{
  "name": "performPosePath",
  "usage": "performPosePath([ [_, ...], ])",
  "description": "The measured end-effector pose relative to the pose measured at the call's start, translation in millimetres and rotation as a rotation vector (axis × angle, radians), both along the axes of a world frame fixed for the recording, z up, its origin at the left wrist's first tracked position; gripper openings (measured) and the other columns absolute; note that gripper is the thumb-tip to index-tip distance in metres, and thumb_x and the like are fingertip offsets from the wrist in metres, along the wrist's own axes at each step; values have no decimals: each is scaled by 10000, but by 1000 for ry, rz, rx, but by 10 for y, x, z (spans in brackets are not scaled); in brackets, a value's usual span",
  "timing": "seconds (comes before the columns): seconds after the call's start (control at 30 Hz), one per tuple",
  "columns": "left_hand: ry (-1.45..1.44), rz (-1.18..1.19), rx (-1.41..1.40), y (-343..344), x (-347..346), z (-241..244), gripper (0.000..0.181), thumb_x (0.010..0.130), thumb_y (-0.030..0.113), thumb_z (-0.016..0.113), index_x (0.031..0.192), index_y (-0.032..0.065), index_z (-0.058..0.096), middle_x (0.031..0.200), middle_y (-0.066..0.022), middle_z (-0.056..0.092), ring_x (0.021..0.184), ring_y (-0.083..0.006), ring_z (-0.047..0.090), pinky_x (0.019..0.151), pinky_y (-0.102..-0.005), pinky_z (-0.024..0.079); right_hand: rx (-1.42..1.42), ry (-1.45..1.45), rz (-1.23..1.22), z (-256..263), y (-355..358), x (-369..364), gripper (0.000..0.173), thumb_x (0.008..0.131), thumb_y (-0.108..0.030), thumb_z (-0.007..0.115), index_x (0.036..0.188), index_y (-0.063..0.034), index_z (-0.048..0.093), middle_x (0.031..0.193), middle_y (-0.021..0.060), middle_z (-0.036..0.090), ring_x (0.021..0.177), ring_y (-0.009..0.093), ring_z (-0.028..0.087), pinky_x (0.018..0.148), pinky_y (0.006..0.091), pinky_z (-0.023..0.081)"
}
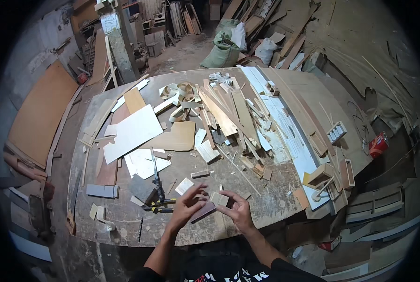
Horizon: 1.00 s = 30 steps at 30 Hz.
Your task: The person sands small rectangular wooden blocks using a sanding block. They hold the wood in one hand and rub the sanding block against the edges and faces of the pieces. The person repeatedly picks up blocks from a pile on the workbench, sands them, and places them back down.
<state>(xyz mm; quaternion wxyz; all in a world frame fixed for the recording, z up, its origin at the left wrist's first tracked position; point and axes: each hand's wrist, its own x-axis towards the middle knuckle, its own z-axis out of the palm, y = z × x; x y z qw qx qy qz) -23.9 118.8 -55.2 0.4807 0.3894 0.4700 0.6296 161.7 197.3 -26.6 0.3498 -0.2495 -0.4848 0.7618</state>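
Note:
Near the front edge of the wooden worktable [231, 222], my right hand [236, 208] grips a small light wood block [218, 199] between thumb and fingers. My left hand [192, 202] is at the block's left side with its fingers apart; whether a fingertip touches the block cannot be told. Under the hands lies a dark reddish wood piece [203, 211]. Left of my left hand are yellow-and-black handled pliers [160, 206], beside a narrow saw-like blade [155, 169]. A pale square wood piece [184, 186] and a small wood strip [199, 173] lie beyond my hands.
A heap of wood offcuts [227, 116] covers the table's middle. White board [134, 132] lies at left, a handsaw [71, 218] at the left edge, and a drill bit [140, 229] at front. Long white panels [284, 137] and small wooden boxes [321, 174] stand at right.

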Motion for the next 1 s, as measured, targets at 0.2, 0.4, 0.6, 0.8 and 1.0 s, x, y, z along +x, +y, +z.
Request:
performPosePath([
  [0.2,75,42,117,-58,136,260,311,785,-33,743,1086,-18,668,1169,-115,587,1088,-182,570,946,-316,481,3,-2,106,113,-43,4,448,849,48,679,1269,60,524,1179,124,615,1089,170,602,958,295,486],
  [0.4,-159,164,111,-156,232,334,317,792,7,758,1092,-26,662,1113,-102,611,1064,-181,593,946,-310,477,-32,74,74,167,-144,-94,400,873,6,677,1246,41,537,1132,96,636,1058,147,606,931,284,488],
  [0.6,-18,216,132,-229,205,323,146,823,-2,728,968,-5,721,1031,-93,627,977,-168,608,864,-287,498,-277,213,55,269,-224,-218,308,955,-162,620,1175,51,581,1053,96,646,945,143,624,868,284,504],
  [0.8,80,221,139,-288,106,320,111,811,-20,726,920,-5,727,947,-86,653,885,-154,621,787,-269,507,-376,157,110,201,-239,-271,305,958,-225,618,1132,26,603,1010,98,661,908,158,645,854,305,517],
  [1.0,164,192,85,-334,-22,293,89,826,-3,710,914,-10,723,915,-78,665,869,-154,620,775,-266,492,-432,111,105,93,-252,-360,290,954,-218,623,1117,23,617,968,82,669,861,135,653,806,288,529],
])
